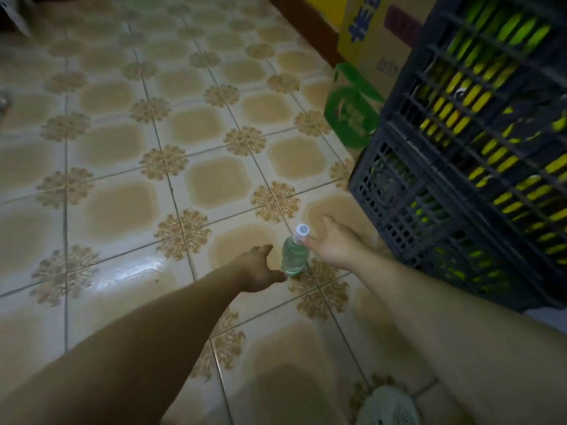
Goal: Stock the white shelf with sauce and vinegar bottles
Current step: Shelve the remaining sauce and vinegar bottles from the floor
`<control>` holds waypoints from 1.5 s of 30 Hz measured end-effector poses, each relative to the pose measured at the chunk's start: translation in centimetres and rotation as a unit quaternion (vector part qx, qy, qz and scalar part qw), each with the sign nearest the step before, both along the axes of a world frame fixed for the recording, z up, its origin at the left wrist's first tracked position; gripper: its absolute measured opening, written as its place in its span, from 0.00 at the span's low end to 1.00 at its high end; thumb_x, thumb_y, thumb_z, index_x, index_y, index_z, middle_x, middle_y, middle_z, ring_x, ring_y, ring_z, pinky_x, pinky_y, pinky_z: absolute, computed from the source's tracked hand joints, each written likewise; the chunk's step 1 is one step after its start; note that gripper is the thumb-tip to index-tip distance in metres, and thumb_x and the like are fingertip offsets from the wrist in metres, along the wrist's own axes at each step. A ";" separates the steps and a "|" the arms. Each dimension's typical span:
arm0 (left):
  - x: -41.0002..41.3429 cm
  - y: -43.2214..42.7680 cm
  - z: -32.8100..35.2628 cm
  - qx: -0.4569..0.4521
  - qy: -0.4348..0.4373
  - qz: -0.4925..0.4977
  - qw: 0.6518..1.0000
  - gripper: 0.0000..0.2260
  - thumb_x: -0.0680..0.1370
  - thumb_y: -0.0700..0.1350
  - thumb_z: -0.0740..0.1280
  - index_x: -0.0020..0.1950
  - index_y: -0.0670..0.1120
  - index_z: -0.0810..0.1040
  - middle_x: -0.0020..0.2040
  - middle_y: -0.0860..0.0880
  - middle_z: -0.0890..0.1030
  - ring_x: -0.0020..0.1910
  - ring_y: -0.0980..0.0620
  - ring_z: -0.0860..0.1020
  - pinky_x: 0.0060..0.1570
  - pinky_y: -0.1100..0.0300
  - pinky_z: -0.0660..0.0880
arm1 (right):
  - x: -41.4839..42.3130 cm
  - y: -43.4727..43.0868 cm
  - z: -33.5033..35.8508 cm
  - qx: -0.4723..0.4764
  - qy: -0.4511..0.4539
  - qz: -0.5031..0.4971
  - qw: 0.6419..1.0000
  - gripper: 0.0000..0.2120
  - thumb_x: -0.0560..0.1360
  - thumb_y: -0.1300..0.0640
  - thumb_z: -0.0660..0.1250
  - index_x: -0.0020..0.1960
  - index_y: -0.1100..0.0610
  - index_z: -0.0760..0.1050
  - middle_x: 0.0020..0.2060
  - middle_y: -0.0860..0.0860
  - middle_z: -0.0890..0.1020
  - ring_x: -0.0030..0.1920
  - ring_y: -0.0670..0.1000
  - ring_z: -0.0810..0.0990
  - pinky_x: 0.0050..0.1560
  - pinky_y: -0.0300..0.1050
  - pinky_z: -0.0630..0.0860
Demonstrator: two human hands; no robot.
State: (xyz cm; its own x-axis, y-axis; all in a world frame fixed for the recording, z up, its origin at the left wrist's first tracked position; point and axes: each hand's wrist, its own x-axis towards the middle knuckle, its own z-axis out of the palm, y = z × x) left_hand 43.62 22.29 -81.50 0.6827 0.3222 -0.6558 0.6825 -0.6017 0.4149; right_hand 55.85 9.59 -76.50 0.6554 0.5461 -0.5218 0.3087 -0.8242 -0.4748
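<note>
bottle (294, 256) blurred, kind unclear | crate (408, 191) cut by R edge, contents blurred | white round obj (388, 407) cut at btm

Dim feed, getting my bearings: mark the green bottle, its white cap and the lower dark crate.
green bottle (294, 259): head view, middle of body.
white cap (302, 230): head view, top face.
lower dark crate (395, 191): head view, left wall.

A clear bottle (294, 256) stands upright on the tiled floor (129, 167) between the spread left hand (257, 269) and right hand (333, 240); dark crates (460, 167) stand right of the right hand.
</note>
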 end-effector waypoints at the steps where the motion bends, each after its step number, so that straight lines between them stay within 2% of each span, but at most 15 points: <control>1: 1.0 0.2 -1.5 -0.013 -0.004 0.015 1.000 0.41 0.75 0.59 0.67 0.79 0.48 0.49 0.79 0.46 0.52 0.76 0.45 0.56 0.72 0.52 0.59 | 0.6 0.4 -1.4 0.015 0.019 -0.015 1.000 0.40 0.76 0.39 0.65 0.79 0.52 0.50 0.76 0.53 0.61 0.72 0.57 0.66 0.61 0.47 0.68; 4: 3.3 0.5 -5.4 -0.051 -0.025 0.045 0.997 0.42 0.75 0.54 0.70 0.79 0.47 0.47 0.79 0.45 0.53 0.76 0.45 0.57 0.70 0.55 0.58 | 1.4 1.1 -5.1 0.057 0.062 -0.041 0.996 0.36 0.75 0.45 0.68 0.77 0.51 0.57 0.74 0.52 0.65 0.71 0.56 0.67 0.57 0.43 0.67; 7: 4.6 0.0 -8.0 -0.084 -0.041 0.064 0.993 0.42 0.75 0.48 0.70 0.79 0.47 0.44 0.78 0.45 0.57 0.74 0.45 0.60 0.67 0.58 0.60 | 1.5 1.5 -7.8 0.105 0.064 -0.046 0.991 0.20 0.77 0.49 0.67 0.68 0.50 0.71 0.63 0.50 0.76 0.63 0.53 0.74 0.53 0.43 0.69; 13: 3.8 -0.2 -8.7 -0.112 -0.061 0.095 0.987 0.41 0.75 0.45 0.70 0.79 0.51 0.46 0.76 0.45 0.62 0.73 0.45 0.64 0.64 0.59 0.63 | -0.2 1.3 -8.6 0.140 0.076 -0.083 0.984 0.13 0.80 0.51 0.63 0.64 0.51 0.73 0.57 0.48 0.79 0.58 0.50 0.76 0.56 0.44 0.71; 15: 3.0 -0.3 -7.1 -0.119 -0.065 0.085 0.987 0.41 0.74 0.45 0.71 0.79 0.53 0.48 0.75 0.46 0.65 0.70 0.45 0.67 0.58 0.60 0.66 | -1.0 0.8 -6.8 0.154 0.074 -0.095 0.981 0.12 0.80 0.50 0.62 0.61 0.52 0.73 0.56 0.49 0.79 0.57 0.51 0.77 0.57 0.46 0.72; 18: 1.5 -0.8 -3.2 -0.133 -0.096 0.072 0.984 0.39 0.73 0.43 0.72 0.77 0.53 0.54 0.72 0.48 0.69 0.67 0.47 0.70 0.55 0.62 0.65 | -2.3 -0.2 -2.2 0.186 0.060 -0.102 0.975 0.11 0.81 0.48 0.60 0.59 0.52 0.72 0.54 0.49 0.79 0.55 0.50 0.76 0.53 0.46 0.72; 23: -2.2 -2.6 7.1 -0.175 -0.160 0.061 0.970 0.40 0.69 0.41 0.75 0.75 0.54 0.58 0.66 0.49 0.73 0.64 0.49 0.71 0.62 0.55 0.70 | -5.3 -2.2 9.0 0.278 0.005 -0.128 0.952 0.08 0.82 0.48 0.56 0.59 0.48 0.68 0.47 0.42 0.75 0.50 0.44 0.73 0.50 0.42 0.66; 26: -5.3 -3.8 15.2 -0.199 -0.214 0.046 0.955 0.38 0.68 0.35 0.74 0.72 0.51 0.60 0.62 0.49 0.73 0.62 0.48 0.73 0.60 0.51 0.73 | -7.7 -3.4 17.2 0.354 -0.034 -0.147 0.923 0.14 0.83 0.49 0.54 0.67 0.50 0.67 0.54 0.45 0.74 0.57 0.47 0.72 0.56 0.41 0.64; 28: -7.5 -5.1 20.9 -0.214 -0.256 0.041 0.942 0.36 0.67 0.34 0.74 0.69 0.51 0.61 0.61 0.48 0.73 0.61 0.48 0.73 0.59 0.53 0.74 | -9.5 -4.5 23.1 0.411 -0.056 -0.158 0.896 0.12 0.83 0.50 0.53 0.65 0.50 0.68 0.56 0.47 0.75 0.60 0.49 0.73 0.60 0.43 0.66; 33: -13.2 -9.7 33.3 -0.208 -0.377 0.035 0.902 0.39 0.62 0.40 0.75 0.69 0.55 0.63 0.56 0.46 0.77 0.52 0.47 0.79 0.49 0.53 0.79 | -14.3 -7.9 36.6 0.489 -0.087 -0.134 0.858 0.16 0.84 0.49 0.52 0.64 0.56 0.71 0.55 0.52 0.77 0.53 0.49 0.75 0.56 0.41 0.70; 35: -15.1 -11.8 37.2 -0.194 -0.439 0.052 0.876 0.36 0.65 0.36 0.76 0.66 0.54 0.64 0.54 0.46 0.77 0.47 0.50 0.79 0.39 0.56 0.79 | -16.3 -9.3 40.5 0.493 -0.101 -0.108 0.858 0.23 0.78 0.38 0.57 0.65 0.53 0.69 0.58 0.52 0.78 0.57 0.53 0.78 0.62 0.51 0.74; 37: -16.6 -14.0 40.2 -0.168 -0.509 0.066 0.842 0.33 0.67 0.32 0.75 0.65 0.52 0.64 0.49 0.50 0.77 0.39 0.58 0.79 0.35 0.57 0.78 | -18.5 -10.9 43.3 0.456 -0.119 -0.096 0.877 0.40 0.63 0.26 0.63 0.69 0.45 0.64 0.65 0.50 0.76 0.63 0.56 0.76 0.64 0.61 0.72; 38: -17.3 -14.9 41.5 -0.161 -0.533 0.067 0.828 0.33 0.67 0.32 0.75 0.65 0.51 0.64 0.47 0.52 0.76 0.35 0.62 0.78 0.34 0.58 0.78 | -19.2 -11.8 44.3 0.456 -0.126 -0.090 0.877 0.42 0.58 0.25 0.64 0.67 0.41 0.65 0.64 0.49 0.76 0.63 0.57 0.77 0.63 0.63 0.72; 41: -19.7 -16.8 44.8 -0.182 -0.545 0.029 0.818 0.34 0.68 0.34 0.75 0.68 0.52 0.63 0.50 0.47 0.76 0.38 0.63 0.79 0.36 0.63 0.79 | -21.2 -14.6 47.6 0.508 -0.143 -0.097 0.844 0.22 0.64 0.33 0.67 0.52 0.43 0.72 0.54 0.50 0.82 0.54 0.56 0.82 0.57 0.60 0.77; 45: -22.5 -18.1 48.1 -0.258 -0.508 -0.031 0.821 0.42 0.61 0.41 0.76 0.70 0.61 0.61 0.60 0.42 0.77 0.54 0.45 0.80 0.51 0.52 0.79 | -23.2 -18.2 51.5 0.597 -0.102 -0.102 0.789 0.05 0.80 0.50 0.62 0.54 0.50 0.73 0.51 0.52 0.82 0.49 0.52 0.82 0.41 0.44 0.78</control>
State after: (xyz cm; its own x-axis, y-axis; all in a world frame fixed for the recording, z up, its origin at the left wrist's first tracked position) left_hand 21.11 4.18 -33.35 0.9668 0.1236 0.2238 -0.1988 -0.1873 0.9620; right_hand 32.61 -8.59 -24.95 0.7968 0.4404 0.4136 0.3986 0.1313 -0.9077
